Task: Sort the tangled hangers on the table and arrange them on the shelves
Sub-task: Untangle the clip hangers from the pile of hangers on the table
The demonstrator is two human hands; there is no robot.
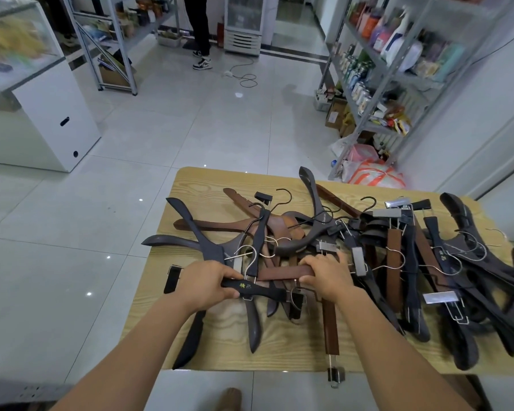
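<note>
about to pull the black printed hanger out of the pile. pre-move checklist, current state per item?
1. Left hand grip on the black hanger: ok, fingers curled round its bar.
2. Right hand holding the brown hanger: ok.
3. Black hanger free of the pile: cannot tell; hooks and a navy hanger meet it beside the grip.
4. Clip hanger secure on the table: not ok, its clip overhangs the near edge.
5. Free room on the shelves: cannot tell, the visible ones hold goods.

Yellow "精品" on black hanger point(254, 289)
</note>
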